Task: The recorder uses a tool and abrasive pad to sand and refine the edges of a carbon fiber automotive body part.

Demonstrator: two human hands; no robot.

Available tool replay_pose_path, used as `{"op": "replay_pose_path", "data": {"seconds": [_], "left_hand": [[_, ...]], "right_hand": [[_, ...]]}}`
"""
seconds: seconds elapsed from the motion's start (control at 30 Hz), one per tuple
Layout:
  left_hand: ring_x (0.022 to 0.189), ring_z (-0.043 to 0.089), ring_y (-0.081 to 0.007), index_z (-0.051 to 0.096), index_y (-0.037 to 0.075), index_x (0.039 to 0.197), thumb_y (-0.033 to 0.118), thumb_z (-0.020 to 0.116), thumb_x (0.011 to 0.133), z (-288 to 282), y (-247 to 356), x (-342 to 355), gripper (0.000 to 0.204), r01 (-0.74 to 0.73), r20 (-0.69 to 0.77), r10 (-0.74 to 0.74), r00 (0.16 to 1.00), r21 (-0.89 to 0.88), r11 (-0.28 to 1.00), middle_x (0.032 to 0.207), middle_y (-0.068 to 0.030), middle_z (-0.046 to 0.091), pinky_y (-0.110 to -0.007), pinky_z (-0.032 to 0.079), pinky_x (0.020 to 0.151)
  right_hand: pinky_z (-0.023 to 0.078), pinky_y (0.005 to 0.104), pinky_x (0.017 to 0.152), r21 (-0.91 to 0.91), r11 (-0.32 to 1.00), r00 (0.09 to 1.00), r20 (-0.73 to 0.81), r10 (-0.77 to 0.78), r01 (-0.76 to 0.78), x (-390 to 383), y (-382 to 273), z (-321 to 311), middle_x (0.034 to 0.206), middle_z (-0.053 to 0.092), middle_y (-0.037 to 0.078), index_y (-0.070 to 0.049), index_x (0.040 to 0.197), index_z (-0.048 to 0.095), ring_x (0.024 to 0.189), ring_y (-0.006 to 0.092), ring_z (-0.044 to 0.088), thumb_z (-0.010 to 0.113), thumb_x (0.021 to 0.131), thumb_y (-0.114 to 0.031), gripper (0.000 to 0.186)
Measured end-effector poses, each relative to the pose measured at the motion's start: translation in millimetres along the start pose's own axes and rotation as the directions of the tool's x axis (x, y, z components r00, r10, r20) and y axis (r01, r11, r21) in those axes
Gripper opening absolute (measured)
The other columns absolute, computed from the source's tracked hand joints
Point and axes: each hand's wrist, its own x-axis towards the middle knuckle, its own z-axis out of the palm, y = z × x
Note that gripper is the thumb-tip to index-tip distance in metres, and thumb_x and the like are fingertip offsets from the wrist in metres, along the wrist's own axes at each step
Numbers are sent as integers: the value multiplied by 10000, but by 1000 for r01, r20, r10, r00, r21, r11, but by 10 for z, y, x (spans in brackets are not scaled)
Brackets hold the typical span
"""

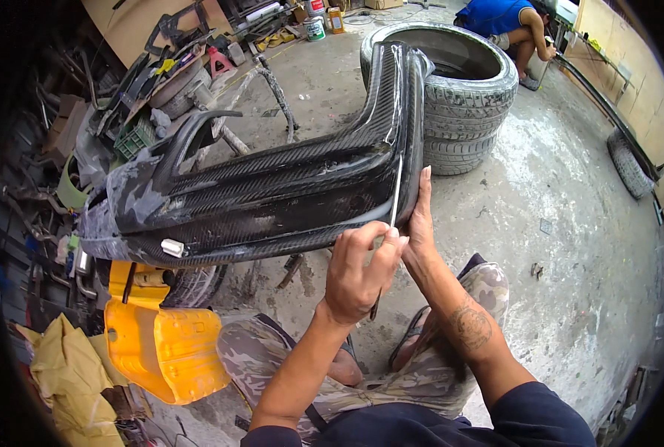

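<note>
A thin rod (397, 192) is pinched by the left grip (360, 267) along the black panel (287, 190). Its side is touched by the right grip (420, 214), spread flat.

I watched through one fisheye camera, the left of a head-worn, side-by-side pair; it looked steeply down and forward, with the left hand (356, 272) and right hand (420, 217) near, around mid-view, and took in the concrete floor (570, 253) out toward its far edge

No readable text; paint-can label (315, 30) too small.
</note>
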Motion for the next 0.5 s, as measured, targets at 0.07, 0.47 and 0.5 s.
{"op": "replay_pose_path", "data": {"seconds": [0.07,0.47,0.5], "left_hand": [[796,641,-234,689,2,1083,-10,823,841,-64,58,43,276,123,-132,-162,978,-263,957,999,-124,663,-320,508,632],[1086,608,-174,325,-36,1599,240,1014,616,-519,115,-140,1232,592,555,-251,793,-800,101,1506,-145,431,-243,526,793],[1098,604,-193,213,-47,1627,270,1037,553,-540,107,-139,1391,598,594,-224,773,-800,-56,1562,-171,354,-246,530,769]], "right_hand": [[568,425,975,-36,999,1000,10,14,-13,24,17,-71,1253,693,80,-83,1345,596,1116,213,688,578,981,-673,693],[487,442,1096,-139,987,997,30,-74,77,-8,0,-34,1367,645,80,-105,1419,572,1245,245,614,536,986,-699,735],[486,442,1098,-129,990,997,59,-56,63,-4,-4,-38,1371,642,81,-106,1418,573,1246,247,613,530,987,-701,736]]}}
